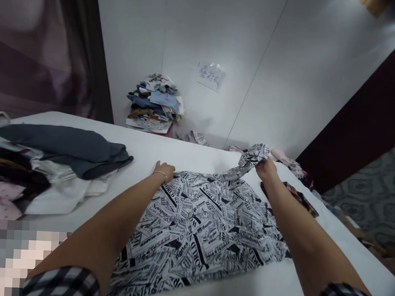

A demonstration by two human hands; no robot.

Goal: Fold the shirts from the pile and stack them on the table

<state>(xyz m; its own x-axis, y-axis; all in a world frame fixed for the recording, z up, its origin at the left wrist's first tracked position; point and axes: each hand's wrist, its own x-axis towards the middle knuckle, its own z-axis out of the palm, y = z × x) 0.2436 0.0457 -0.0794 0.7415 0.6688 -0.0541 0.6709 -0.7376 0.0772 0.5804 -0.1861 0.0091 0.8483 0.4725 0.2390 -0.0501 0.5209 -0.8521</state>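
We're seeing newspaper-print cloth (200, 235) lying spread on the white table (270, 282), plaid cloth (304, 200) sitting to its right. Left hand (164, 170) is touching the far left corner; we're not telling pinch from press. Right hand (266, 169) is gripping the bunched, lifted far-right end. We're flagging: uneven pulling could be skewing or creasing it. Beyond, a clothes stack (156, 103) is standing.

Open to pass at ten o'clock of the newspaper-print fabric (204, 222), over white tabletop (138, 168) between left hand (164, 170) and dark grey garment (69, 147), and at five, short of the right forearm (301, 231). Blocked at nine by heaped clothing (60, 192), at two by right hand (266, 169), toward three by plaid cloth (301, 198).
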